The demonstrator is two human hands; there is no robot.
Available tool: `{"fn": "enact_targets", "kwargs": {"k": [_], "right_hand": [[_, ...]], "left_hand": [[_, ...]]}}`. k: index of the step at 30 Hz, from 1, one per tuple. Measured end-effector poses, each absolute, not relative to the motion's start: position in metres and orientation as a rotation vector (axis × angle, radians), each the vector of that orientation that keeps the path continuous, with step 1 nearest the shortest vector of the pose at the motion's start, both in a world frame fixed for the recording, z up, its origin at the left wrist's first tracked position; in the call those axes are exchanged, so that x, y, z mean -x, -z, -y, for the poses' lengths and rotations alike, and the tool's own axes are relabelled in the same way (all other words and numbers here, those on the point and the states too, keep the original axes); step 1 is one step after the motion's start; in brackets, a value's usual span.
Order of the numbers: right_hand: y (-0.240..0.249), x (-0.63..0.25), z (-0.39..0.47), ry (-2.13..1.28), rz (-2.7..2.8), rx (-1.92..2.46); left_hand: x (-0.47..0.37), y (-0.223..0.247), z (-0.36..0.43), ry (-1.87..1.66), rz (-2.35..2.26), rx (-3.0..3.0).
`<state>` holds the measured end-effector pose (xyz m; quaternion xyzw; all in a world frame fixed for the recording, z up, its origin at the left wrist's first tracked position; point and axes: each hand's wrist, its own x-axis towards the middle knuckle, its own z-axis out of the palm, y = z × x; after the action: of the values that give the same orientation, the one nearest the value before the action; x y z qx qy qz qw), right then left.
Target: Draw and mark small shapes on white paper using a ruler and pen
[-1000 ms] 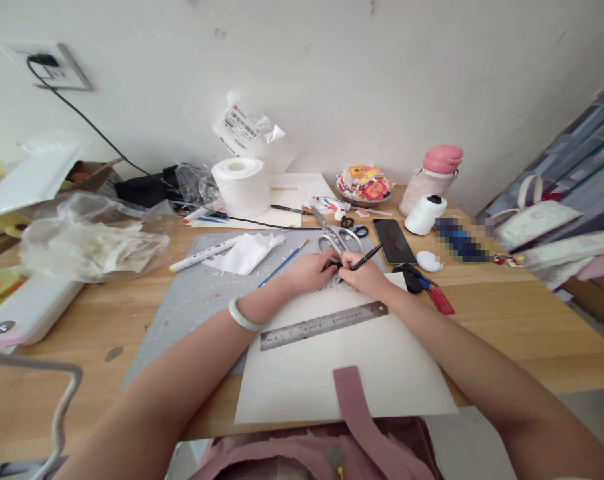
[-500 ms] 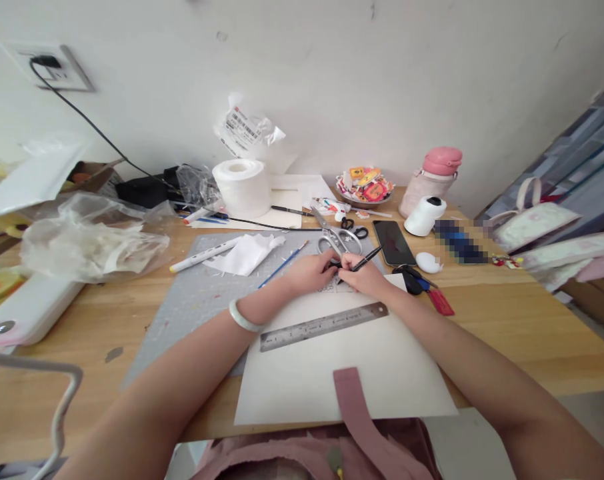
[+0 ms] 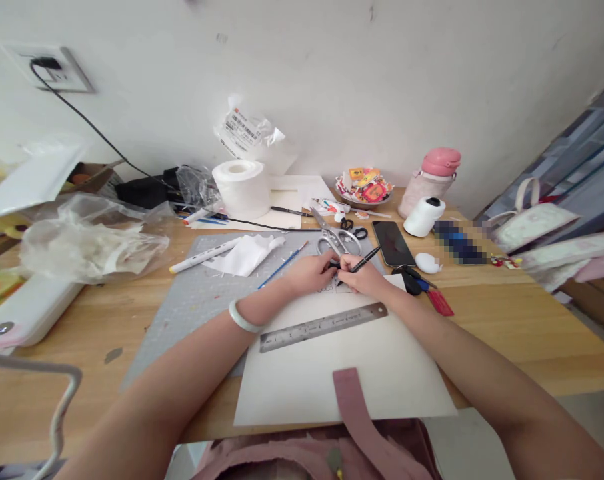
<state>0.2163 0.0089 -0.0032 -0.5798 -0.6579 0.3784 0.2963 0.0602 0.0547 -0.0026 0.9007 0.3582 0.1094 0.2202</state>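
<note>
My right hand (image 3: 363, 277) grips a slim black pen (image 3: 372, 254), its tip down at the far part of a white sheet of paper (image 3: 332, 380). Line drawings show on the paper between my hands. My left hand (image 3: 309, 273) rests beside it on the left, fingers closed around a small dark piece that I cannot make out. A steel ruler (image 3: 327, 327) lies slanted across the sheet, nearer to me than both hands. Just beyond my fingers are silver scissors (image 3: 349, 241), partly hidden. Left of my left hand lies a blue paintbrush (image 3: 282, 265).
A grey cutting mat (image 3: 182, 313) lies under the paper, with a white marker (image 3: 202, 256) and crumpled tissue (image 3: 247, 255) on it. Behind stand a tissue roll (image 3: 242, 190) and a bowl of stickers (image 3: 365, 187). A phone (image 3: 393, 243), thread spool (image 3: 425, 217) and pink bottle (image 3: 429, 180) are right.
</note>
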Motion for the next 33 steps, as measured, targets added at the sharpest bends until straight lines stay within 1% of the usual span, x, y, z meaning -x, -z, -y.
{"fn": "enact_targets", "kwargs": {"k": [14,19,23,28,33], "right_hand": [[0.0027,-0.2172,-0.0092,-1.055,1.747,1.547],[0.0015,-0.2174,-0.0089,-0.975,1.798,1.555],[0.0013,-0.2179,-0.0088,-1.018,1.776,1.551],[0.0017,-0.218,-0.0089,-0.968,1.798,1.56],[0.0016,-0.2177,-0.0086,-0.994,1.777,1.56]], "left_hand": [[-0.0603,0.004,-0.0551,-0.303,-0.99,-2.49],[-0.0602,0.005,-0.0556,-0.303,-0.985,-2.487],[-0.0599,0.0057,-0.0559,-0.323,-0.974,-2.491],[-0.06,0.0078,-0.0568,-0.33,-0.967,-2.487],[-0.06,0.0099,-0.0581,-0.335,-0.982,-2.494]]}}
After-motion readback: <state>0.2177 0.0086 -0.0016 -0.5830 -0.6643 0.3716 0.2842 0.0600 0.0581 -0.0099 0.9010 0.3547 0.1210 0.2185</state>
